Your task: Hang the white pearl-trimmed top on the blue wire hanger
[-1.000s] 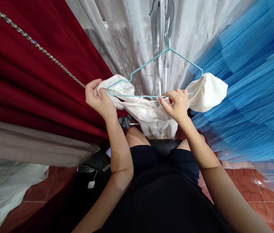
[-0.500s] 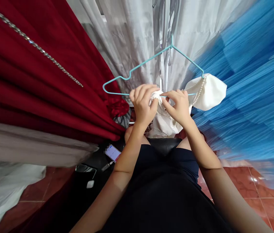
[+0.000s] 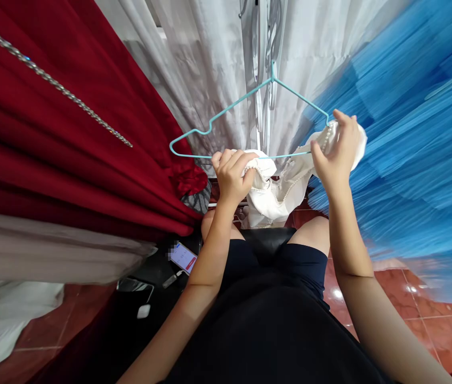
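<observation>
A white garment with pearl-bead trim (image 3: pixel 276 205) hangs partly on a light-blue hanger (image 3: pixel 239 102), one side looped over the hanger's right end. My left hand (image 3: pixel 232 173) is closed on the garment's bunched pearl-edged part, by the hanger's bottom bar. Over at the right end, my right hand (image 3: pixel 338 152) lies across the white fabric, thumb and fingers apart. Its palm side is turned away, so any contact with the cloth there is hidden. The hanger's left end carries no fabric.
Red cloth (image 3: pixel 70 117) with a rhinestone strip hangs on the left, blue tulle (image 3: pixel 413 144) on the right. Behind the hanger are white drapes (image 3: pixel 218 69). A phone (image 3: pixel 183 257) lies on a black surface by my left arm, above a red tiled floor (image 3: pixel 405 288).
My right hand has moved from beside my left hand out to the hanger's right end, its fingers spreading. The left hand keeps its grip. The view has shifted slightly.
</observation>
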The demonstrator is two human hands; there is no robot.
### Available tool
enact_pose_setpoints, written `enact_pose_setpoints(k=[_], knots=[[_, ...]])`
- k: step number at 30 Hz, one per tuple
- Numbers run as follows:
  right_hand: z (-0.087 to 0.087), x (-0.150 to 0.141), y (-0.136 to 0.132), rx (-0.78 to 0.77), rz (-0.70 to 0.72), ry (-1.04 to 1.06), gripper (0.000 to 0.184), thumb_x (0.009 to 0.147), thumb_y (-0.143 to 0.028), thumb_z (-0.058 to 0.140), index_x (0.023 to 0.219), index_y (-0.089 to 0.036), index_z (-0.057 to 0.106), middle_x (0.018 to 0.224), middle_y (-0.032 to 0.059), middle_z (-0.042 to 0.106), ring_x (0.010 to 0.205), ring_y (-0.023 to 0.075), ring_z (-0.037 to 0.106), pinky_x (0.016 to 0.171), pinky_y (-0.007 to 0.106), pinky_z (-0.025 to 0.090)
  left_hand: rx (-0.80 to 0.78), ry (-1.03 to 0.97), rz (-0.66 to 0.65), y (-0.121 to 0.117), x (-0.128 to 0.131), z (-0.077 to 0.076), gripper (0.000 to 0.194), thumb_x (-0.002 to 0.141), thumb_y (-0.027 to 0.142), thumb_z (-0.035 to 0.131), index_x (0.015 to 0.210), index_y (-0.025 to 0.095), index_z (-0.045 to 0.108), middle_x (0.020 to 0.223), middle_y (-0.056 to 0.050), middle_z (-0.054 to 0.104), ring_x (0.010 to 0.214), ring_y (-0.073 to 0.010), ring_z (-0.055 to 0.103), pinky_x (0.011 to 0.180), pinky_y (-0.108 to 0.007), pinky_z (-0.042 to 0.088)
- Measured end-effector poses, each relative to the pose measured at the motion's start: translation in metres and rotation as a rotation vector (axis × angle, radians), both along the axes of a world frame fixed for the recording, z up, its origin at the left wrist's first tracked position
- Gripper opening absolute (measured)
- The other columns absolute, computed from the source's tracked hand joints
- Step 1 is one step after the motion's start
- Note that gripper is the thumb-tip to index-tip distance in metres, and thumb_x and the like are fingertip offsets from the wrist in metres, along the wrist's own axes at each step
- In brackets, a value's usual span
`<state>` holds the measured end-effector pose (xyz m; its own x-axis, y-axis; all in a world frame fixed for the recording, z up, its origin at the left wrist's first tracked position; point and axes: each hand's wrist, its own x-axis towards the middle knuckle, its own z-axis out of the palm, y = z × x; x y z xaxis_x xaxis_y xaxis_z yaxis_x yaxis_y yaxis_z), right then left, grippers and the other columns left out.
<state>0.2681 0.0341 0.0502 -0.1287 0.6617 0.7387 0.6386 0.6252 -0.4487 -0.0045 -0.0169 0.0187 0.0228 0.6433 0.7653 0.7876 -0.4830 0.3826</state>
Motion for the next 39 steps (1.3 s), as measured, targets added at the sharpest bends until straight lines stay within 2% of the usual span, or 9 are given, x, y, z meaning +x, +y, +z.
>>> enact_pose_setpoints(k=[3, 5, 10, 14, 20, 27, 30, 34, 39], knots=[[-0.006, 0.007, 0.011, -0.041, -0.244, 0.082, 0.031, 0.101, -0.034, 0.059, 0.131, -0.03, 0.061, 0.128, 0.0075, 0.071, 0.118, 0.0267, 0.064, 0.106, 0.053, 0.053, -0.035, 0.017, 0.009, -0.006, -0.003, 0.004, 0.026, 0.093, 0.02, 0.055, 0.102, 0.026, 0.079, 0.093, -0.004, 0.076, 0.092, -0.0279, 0.061, 0.103, -0.049, 0.035], [0.001, 0.009, 0.009, -0.092, -0.303, 0.087, 0.023, 0.099, -0.026, 0.055, 0.119, -0.027, 0.067, 0.114, 0.005, 0.075, 0.101, 0.0225, 0.068, 0.095, 0.045, 0.055, -0.066, 0.029, 0.011, -0.011, -0.005, 0.009, 0.028, 0.093, 0.017, 0.056, 0.104, 0.027, 0.08, 0.096, -0.003, 0.077, 0.095, -0.0278, 0.062, 0.104, -0.05, 0.036], [0.038, 0.017, -0.007, -0.175, -0.415, 0.135, 0.018, 0.088, -0.005, 0.056, 0.092, -0.019, 0.067, 0.082, 0.0015, 0.068, 0.074, 0.0127, 0.055, 0.075, 0.03, 0.044, -0.116, 0.026, 0.016, -0.012, -0.003, 0.016, 0.033, 0.09, 0.01, 0.056, 0.105, 0.028, 0.081, 0.096, -0.002, 0.077, 0.098, -0.0278, 0.064, 0.105, -0.05, 0.036], [0.056, 0.024, -0.008, -0.177, -0.455, 0.211, 0.023, 0.085, 0.005, 0.052, 0.081, -0.016, 0.061, 0.079, 0.0003, 0.063, 0.072, 0.009, 0.05, 0.072, 0.027, 0.035, -0.129, 0.013, 0.0, -0.009, -0.002, 0.017, 0.033, 0.089, 0.009, 0.057, 0.103, 0.028, 0.081, 0.094, -0.001, 0.076, 0.098, -0.0267, 0.064, 0.105, -0.049, 0.036], [0.033, 0.052, 0.02, -0.316, -0.512, 0.382, 0.028, 0.08, 0.008, 0.051, 0.067, -0.017, 0.054, 0.062, -0.0066, 0.047, 0.061, 0.0059, 0.037, 0.062, 0.026, 0.028, -0.148, 0.018, -0.011, -0.012, -0.002, 0.019, 0.032, 0.091, 0.011, 0.057, 0.103, 0.029, 0.081, 0.096, -0.001, 0.077, 0.098, -0.0262, 0.065, 0.106, -0.049, 0.036], [-0.025, 0.054, -0.002, -0.306, -0.31, 0.334, 0.016, 0.071, -0.006, 0.055, 0.077, -0.018, 0.066, 0.08, 0.0002, 0.071, 0.072, 0.0117, 0.061, 0.07, 0.026, 0.047, -0.191, 0.0, 0.012, -0.007, 0.005, 0.017, 0.035, 0.089, 0.009, 0.057, 0.106, 0.029, 0.081, 0.1, -0.001, 0.078, 0.101, -0.0266, 0.065, 0.11, -0.049, 0.036], [-0.037, 0.039, -0.023, -0.03, -0.156, 0.18, 0.013, 0.071, -0.015, 0.057, 0.077, -0.023, 0.065, 0.088, 0.0022, 0.074, 0.085, 0.0182, 0.07, 0.08, 0.034, 0.057, -0.193, -0.005, 0.024, -0.005, 0.007, 0.017, 0.036, 0.09, 0.009, 0.056, 0.107, 0.029, 0.081, 0.101, -0.001, 0.079, 0.101, -0.0264, 0.065, 0.109, -0.049, 0.036], [-0.032, 0.02, -0.043, 0.404, -0.087, 0.171, 0.007, 0.077, -0.021, 0.063, 0.08, -0.026, 0.065, 0.081, 0.0029, 0.067, 0.077, 0.0212, 0.068, 0.071, 0.04, 0.06, -0.176, -0.007, 0.019, -0.008, 0.009, 0.017, 0.037, 0.088, 0.009, 0.056, 0.106, 0.029, 0.081, 0.102, -0.001, 0.08, 0.1, -0.0269, 0.065, 0.106, -0.048, 0.037], [-0.004, -0.019, -0.049, 0.26, 0.019, 0.082, 0.025, 0.087, -0.026, 0.064, 0.111, -0.03, 0.069, 0.12, 0.0071, 0.072, 0.114, 0.0273, 0.071, 0.098, 0.05, 0.059, -0.174, -0.015, -0.012, -0.011, 0.013, 0.015, 0.035, 0.092, 0.011, 0.056, 0.108, 0.03, 0.081, 0.105, -0.002, 0.08, 0.101, -0.027, 0.065, 0.106, -0.048, 0.037]])
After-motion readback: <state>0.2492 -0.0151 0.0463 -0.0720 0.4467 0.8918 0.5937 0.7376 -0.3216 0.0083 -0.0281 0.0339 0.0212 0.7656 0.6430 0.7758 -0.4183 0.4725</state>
